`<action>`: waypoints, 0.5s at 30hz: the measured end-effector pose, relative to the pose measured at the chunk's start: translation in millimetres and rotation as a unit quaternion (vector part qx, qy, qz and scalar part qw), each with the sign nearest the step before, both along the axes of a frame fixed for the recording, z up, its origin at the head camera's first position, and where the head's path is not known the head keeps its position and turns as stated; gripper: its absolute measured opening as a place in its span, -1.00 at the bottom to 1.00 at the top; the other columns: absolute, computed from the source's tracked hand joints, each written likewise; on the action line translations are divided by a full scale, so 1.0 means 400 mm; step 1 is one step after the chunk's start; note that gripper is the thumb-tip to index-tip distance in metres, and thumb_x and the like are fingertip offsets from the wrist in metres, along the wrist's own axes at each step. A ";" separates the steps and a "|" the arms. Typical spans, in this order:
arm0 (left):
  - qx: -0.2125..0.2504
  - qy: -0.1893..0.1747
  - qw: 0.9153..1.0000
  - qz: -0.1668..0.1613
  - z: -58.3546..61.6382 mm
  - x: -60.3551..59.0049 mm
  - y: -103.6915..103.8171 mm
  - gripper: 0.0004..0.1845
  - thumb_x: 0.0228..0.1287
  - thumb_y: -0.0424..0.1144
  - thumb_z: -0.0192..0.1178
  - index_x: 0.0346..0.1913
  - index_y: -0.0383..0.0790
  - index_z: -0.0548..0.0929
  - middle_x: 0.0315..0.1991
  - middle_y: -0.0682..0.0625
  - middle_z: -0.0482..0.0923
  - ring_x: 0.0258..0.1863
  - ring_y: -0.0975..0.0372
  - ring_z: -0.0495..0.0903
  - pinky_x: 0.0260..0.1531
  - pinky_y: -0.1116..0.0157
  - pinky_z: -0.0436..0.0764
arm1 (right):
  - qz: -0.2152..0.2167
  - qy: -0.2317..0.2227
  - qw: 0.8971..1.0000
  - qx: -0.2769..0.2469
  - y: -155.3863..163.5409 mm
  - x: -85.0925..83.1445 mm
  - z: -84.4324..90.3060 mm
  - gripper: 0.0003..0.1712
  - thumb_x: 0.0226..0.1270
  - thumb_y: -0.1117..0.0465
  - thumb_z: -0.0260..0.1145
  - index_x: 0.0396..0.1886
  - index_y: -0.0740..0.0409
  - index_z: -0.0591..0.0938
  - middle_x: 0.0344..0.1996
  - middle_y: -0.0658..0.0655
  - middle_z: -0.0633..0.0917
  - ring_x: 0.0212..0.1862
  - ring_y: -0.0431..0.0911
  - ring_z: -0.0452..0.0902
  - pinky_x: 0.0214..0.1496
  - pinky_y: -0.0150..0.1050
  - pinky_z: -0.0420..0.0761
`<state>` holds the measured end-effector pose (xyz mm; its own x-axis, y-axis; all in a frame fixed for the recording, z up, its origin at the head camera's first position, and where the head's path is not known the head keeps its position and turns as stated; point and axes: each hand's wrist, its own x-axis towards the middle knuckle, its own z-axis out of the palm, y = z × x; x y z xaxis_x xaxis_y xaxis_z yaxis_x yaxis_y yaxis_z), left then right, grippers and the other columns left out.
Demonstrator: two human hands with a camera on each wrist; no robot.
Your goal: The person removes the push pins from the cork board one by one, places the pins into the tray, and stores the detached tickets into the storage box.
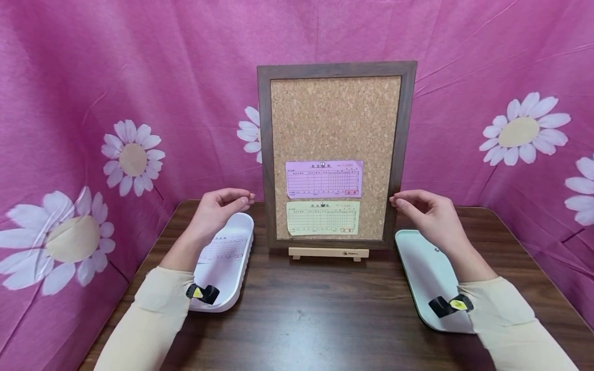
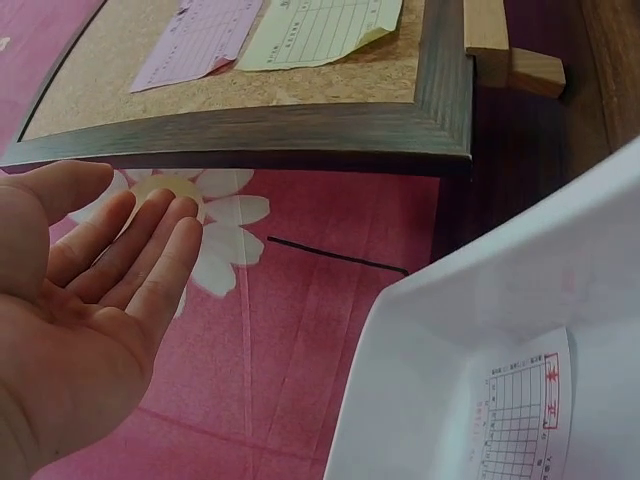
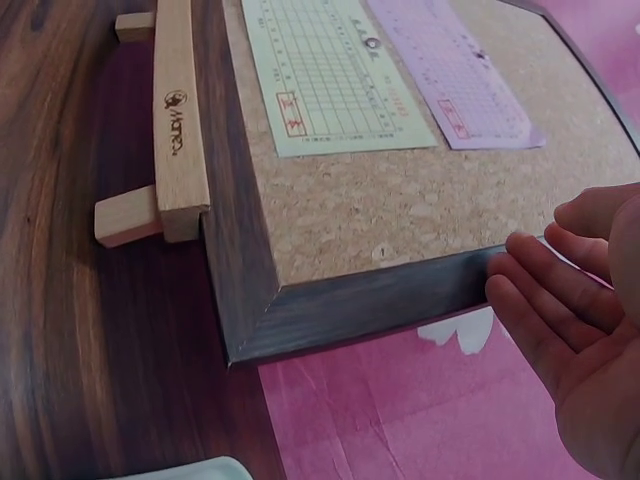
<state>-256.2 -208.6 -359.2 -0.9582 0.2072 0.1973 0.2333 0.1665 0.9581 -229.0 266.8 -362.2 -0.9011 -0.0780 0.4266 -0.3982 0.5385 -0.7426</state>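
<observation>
A cork board (image 1: 336, 123) in a dark wooden frame stands on a small pale wooden easel (image 1: 328, 252). Pinned low on the cork are a purple receipt slip (image 1: 324, 180) and, below it, a yellow-green receipt slip (image 1: 322, 218), each with a pin near its top. My left hand (image 1: 221, 208) hovers just left of the frame over the white tray, fingers loosely bent and holding nothing. On the other side, my right hand (image 1: 429, 214) has its fingertips at the frame's right edge; in the right wrist view the thumb (image 3: 595, 212) stays apart from the fingers.
The white tray (image 1: 243, 257) at left holds a white printed slip (image 1: 223, 250). A pale green tray (image 1: 417, 288) lies at right, with a small pin (image 1: 436, 249) in it. Both rest on a dark wooden table (image 1: 301, 319), with a pink flowered cloth (image 1: 195, 77) behind.
</observation>
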 end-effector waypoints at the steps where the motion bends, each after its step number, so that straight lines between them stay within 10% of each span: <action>1: -0.002 0.000 1.000 0.003 0.001 -0.001 0.001 -0.66 0.57 -0.44 0.22 0.24 -0.63 0.63 0.02 -0.04 0.85 -0.08 0.45 0.79 0.10 0.36 0.76 | 0.000 0.000 1.000 0.000 -0.002 0.000 0.001 -0.77 0.57 0.30 0.38 0.06 0.33 0.79 -0.20 -0.47 0.76 -0.13 -0.59 0.67 -0.11 -0.64 0.65; 15: -0.008 0.005 0.999 0.043 -0.002 -0.016 0.035 -0.64 0.53 -0.37 0.29 0.25 -0.51 0.68 0.11 -0.12 0.82 -0.01 0.49 0.72 0.10 0.51 0.65 | 0.008 -0.002 1.000 -0.016 -0.042 -0.008 0.008 -0.78 0.57 0.28 0.38 0.03 0.34 0.79 -0.22 -0.44 0.77 -0.16 -0.55 0.70 -0.14 -0.62 0.64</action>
